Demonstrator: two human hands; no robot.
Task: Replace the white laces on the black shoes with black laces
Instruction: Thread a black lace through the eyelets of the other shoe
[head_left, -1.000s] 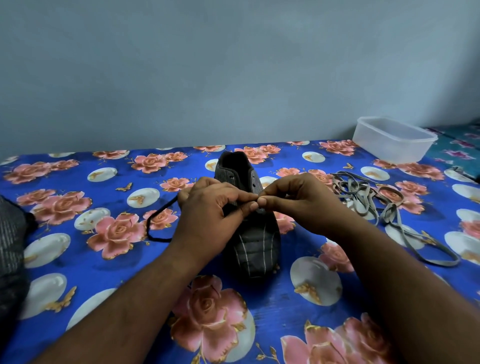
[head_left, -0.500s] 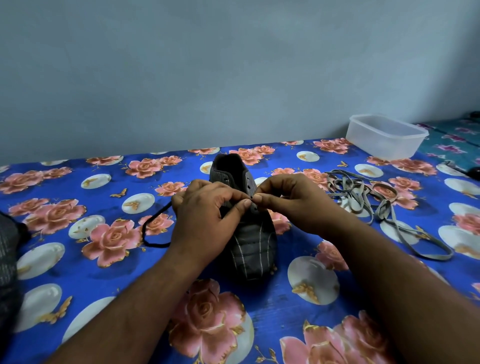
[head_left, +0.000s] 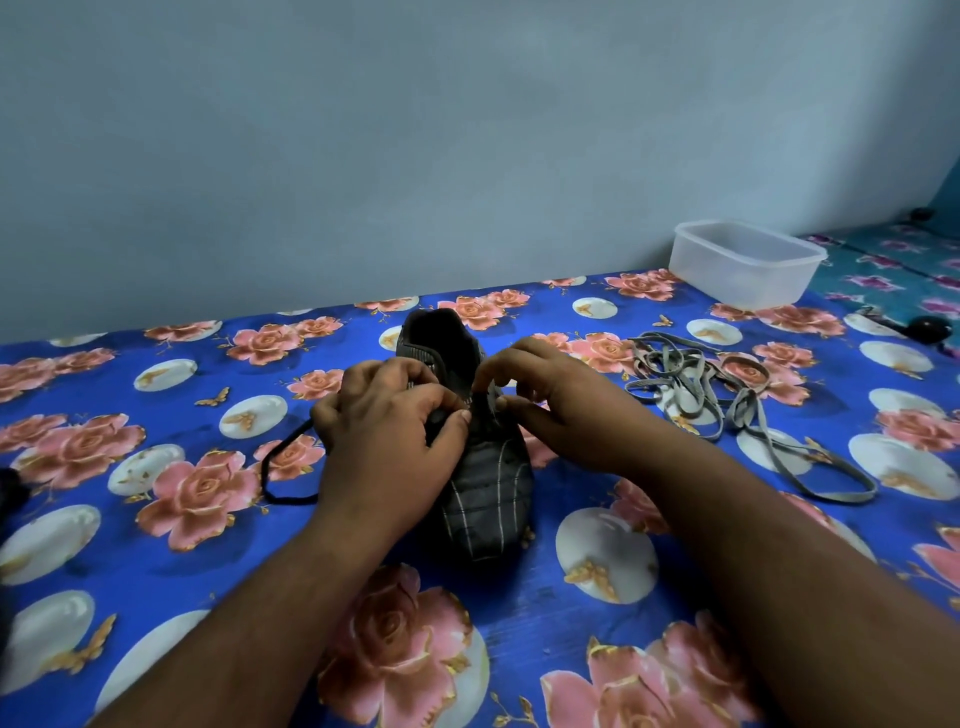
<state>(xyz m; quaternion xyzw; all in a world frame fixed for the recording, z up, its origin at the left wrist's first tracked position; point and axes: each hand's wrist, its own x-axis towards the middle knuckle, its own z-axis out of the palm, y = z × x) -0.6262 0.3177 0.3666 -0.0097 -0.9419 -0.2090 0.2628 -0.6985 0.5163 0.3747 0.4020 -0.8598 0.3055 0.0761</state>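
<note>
Over the shoe (head_left: 483, 483), both hands' grips (head_left: 387, 441) (head_left: 561, 410) pinch its lacing.

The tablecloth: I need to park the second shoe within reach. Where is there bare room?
Free: the near strip of tablecloth between the forearms, and the far left beyond the black lace. Crowded: right of the shoe, where the white laces sprawl before the plastic tub.

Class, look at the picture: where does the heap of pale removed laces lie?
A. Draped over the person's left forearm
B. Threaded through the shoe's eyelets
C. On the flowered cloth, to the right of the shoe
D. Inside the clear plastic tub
C: the pale laces lie loose on the flowered cloth, right of the shoe and apart from the plastic tub.
</note>
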